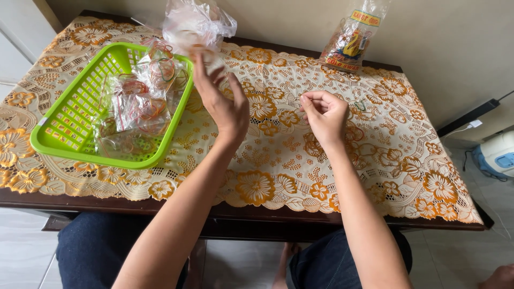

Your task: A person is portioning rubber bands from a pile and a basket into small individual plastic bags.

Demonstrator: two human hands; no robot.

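Note:
My left hand (222, 99) is raised over the table, fingers spread, reaching toward a crumpled clear plastic bag (195, 24) at the back; the fingertips are blurred at the bag's lower edge. My right hand (323, 113) hovers over the floral tablecloth (278, 160) with its fingers curled in; something small may be pinched there, but I cannot make it out. A green plastic basket (59, 131) at the left holds several small clear packets of coloured rubber bands (142, 104).
A tall clear bag of rubber bands (350, 40) leans against the wall at the back right. A few loose bands (360, 105) lie on the cloth beside my right hand. A power strip (471, 115) and a white-blue appliance (498, 152) sit at the right.

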